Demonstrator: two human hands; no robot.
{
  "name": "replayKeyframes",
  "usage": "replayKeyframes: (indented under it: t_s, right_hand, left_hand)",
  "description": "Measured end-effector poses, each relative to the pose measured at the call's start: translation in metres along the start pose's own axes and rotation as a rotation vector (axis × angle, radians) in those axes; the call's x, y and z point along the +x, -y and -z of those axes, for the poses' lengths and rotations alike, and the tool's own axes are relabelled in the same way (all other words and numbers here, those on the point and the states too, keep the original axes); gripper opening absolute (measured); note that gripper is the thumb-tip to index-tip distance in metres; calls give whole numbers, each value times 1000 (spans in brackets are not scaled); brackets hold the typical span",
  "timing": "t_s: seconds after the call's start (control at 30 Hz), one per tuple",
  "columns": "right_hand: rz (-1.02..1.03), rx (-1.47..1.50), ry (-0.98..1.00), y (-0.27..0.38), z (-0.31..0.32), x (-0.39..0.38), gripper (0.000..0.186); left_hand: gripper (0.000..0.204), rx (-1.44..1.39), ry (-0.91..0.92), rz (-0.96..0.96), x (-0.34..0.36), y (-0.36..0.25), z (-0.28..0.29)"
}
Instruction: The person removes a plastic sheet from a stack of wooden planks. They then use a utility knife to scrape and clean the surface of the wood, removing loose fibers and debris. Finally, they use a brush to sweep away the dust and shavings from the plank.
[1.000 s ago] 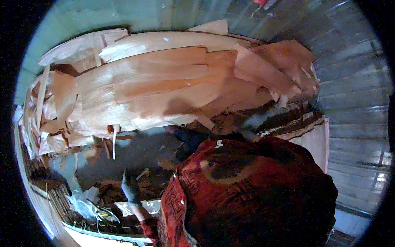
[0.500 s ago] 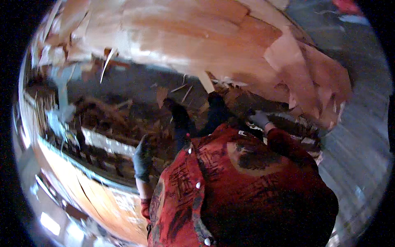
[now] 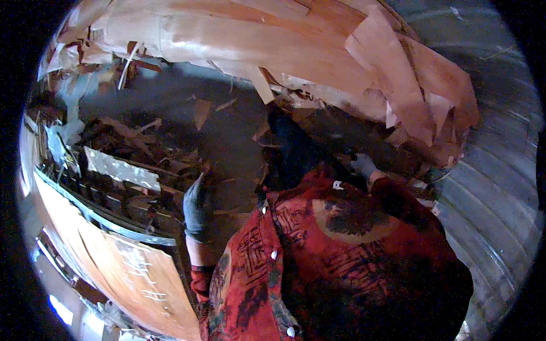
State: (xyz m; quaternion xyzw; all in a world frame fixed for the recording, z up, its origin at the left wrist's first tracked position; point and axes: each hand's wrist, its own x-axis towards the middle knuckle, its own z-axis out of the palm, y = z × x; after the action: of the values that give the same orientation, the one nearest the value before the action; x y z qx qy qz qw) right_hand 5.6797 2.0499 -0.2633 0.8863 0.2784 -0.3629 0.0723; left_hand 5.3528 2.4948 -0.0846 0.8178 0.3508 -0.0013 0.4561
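Note:
My left hand (image 3: 195, 211), in a grey-blue glove, hangs beside my red patterned jacket. Its fingers look stretched out, and I see nothing held. Beyond it lies a strip of scrap with a pale speckled face (image 3: 122, 169) among brown wood scraps (image 3: 136, 142). My right hand (image 3: 364, 165), in a grey glove, is out by my right side, close to dark debris under the edge of a large stack of reddish-tan wood sheets (image 3: 273, 34). Its fingers are dark and too unclear to read. One dark-clad leg (image 3: 293, 142) reaches forward over the floor.
Torn, curled sheets (image 3: 421, 91) droop from the stack's right end. A narrow light wood strip (image 3: 263, 90) juts from its near edge. At left stands another stack of tan sheets (image 3: 136, 267) beside a metal rail (image 3: 102, 219). Grey ridged flooring (image 3: 489, 187) runs along the right.
The view has shifted, so the stack and scraps sit further up and left. Two legs showed before; now one reaches forward. Both hands keep about the same places beside my body.

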Motion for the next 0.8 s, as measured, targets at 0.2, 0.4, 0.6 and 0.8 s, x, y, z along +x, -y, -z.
replayKeyframes:
  t_s: [0.2,0.4,0.6,0.8]
  right_hand:
    - [-44,164,473,-6,-7,-70,57]
    - [22,132,332,6,-3,-92,54]
    - [-98,107,272,13,48,-55,42]
    - [-37,110,-232,-91,81,65,33]
  left_hand:
    - [35,113,55,31,-53,21,-14]
    - [35,12,8,86,-94,34,-38]
    - [37,-332,63,218,-99,24,-85]
    - [38,-313,121,322,-81,29,-98]
